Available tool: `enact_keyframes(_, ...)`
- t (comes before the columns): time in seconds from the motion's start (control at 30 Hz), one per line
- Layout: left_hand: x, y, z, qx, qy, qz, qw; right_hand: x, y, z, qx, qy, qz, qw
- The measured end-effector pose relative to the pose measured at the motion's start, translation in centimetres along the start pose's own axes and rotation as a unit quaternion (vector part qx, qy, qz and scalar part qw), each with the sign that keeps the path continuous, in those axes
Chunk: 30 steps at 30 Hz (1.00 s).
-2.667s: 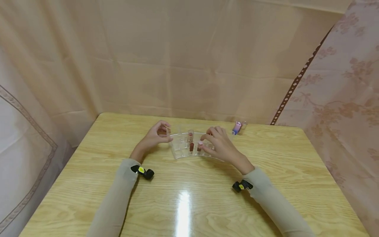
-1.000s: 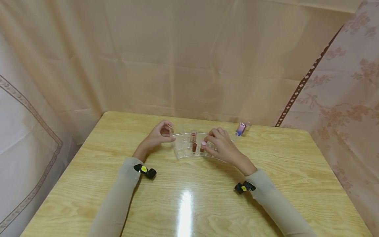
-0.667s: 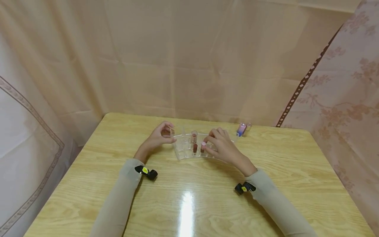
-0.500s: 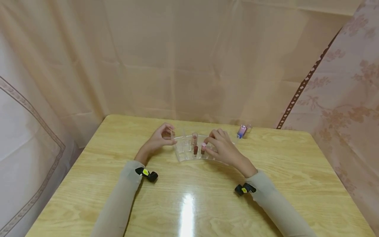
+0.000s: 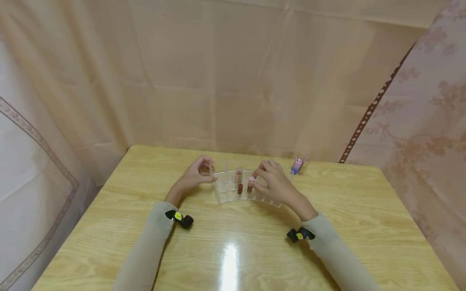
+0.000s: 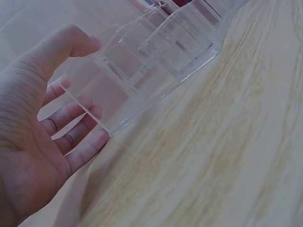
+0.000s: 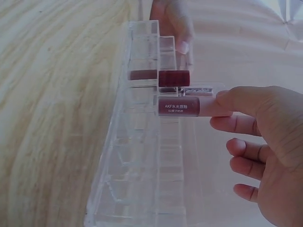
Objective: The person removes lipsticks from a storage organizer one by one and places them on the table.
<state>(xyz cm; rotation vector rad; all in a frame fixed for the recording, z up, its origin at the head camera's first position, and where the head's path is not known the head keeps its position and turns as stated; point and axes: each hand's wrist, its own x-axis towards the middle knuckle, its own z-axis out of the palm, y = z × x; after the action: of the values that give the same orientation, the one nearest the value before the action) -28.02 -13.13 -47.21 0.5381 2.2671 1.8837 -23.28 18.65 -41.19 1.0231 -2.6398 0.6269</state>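
Observation:
A clear acrylic lipstick organizer with stepped compartments stands on the table in the head view. My left hand holds its left end; in the left wrist view the thumb is at the top edge and the fingers lie along the end panel. Between thumb and forefinger, my right hand pinches the pink cap of a lip gloss tube. The tube's bottom is level with the front-row rim in the right wrist view. A dark red tube stands in the neighbouring compartment, with a clear-capped tube behind it.
A pink-and-blue tube with a clear part beside it lies at the back right, beyond the organizer. The wooden table reaches back to a beige curtain.
My right hand has raised the lip gloss tube slightly out of its front-row compartment. The left hand keeps its hold on the organizer's end. The head view has shifted a little.

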Motion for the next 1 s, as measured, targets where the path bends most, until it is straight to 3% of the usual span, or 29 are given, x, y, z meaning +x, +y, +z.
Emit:
enact_keyframes(0.4, -0.2, 0.6, -0.3, 0.006, -0.013, -0.014, 0.9998, -0.1, 0.0, -0.6, -0.01, 0.011, 0.007, 1.0)
enact_keyframes(1.0, 0.0, 0.7, 0.0, 0.001, -0.005, -0.009, 0.9999, -0.1, 0.5, -1.5, -0.006, 0.047, -0.026, 0.999)
